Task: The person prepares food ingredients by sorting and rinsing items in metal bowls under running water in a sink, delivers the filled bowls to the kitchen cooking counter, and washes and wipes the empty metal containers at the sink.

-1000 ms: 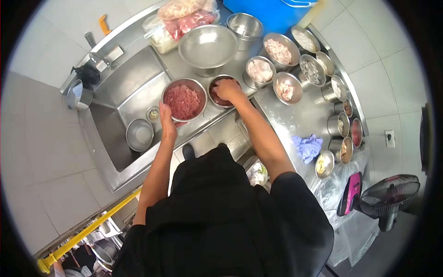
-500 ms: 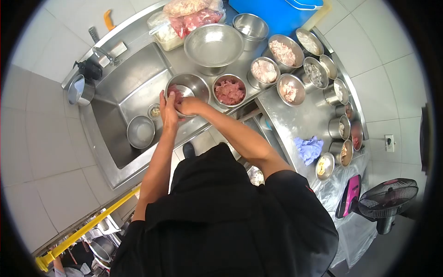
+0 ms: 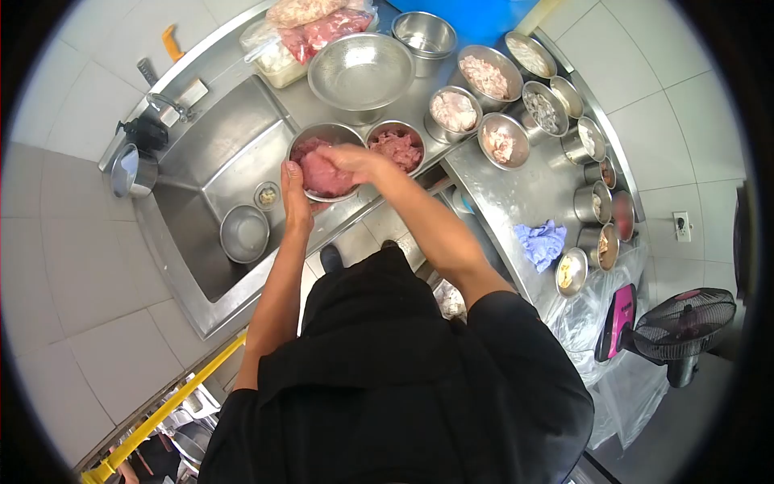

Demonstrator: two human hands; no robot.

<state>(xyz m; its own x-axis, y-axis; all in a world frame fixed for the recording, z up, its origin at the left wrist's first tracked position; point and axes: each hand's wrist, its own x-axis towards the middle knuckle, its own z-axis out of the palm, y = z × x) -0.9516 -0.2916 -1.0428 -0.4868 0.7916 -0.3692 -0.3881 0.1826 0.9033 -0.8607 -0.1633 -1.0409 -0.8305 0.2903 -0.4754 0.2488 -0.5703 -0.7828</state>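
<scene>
My left hand [image 3: 296, 196] holds the near left rim of a steel bowl [image 3: 358, 137] at the sink's right edge. Ground red meat [image 3: 322, 176] lies in this bowl. Reaching in from the right, my right hand [image 3: 357, 160] has its fingers curled against a lump of the meat, with the fingertips partly hidden. A smaller steel bowl of red meat pieces [image 3: 397, 148] stands just right of it, beyond my right wrist. Behind both bowls is a wide perforated steel bowl [image 3: 361, 73].
The sink [image 3: 218, 153] on the left contains a small steel bowl [image 3: 244, 234]. Several steel containers of pale meat and other food line the right counter [image 3: 492, 194], with a purple cloth [image 3: 540, 244]. A fan [image 3: 685, 323] stands at the far right.
My right hand has moved from the smaller meat bowl into the larger one. Half a second ago the meat was bunched at the left side; now it covers more of the bowl.
</scene>
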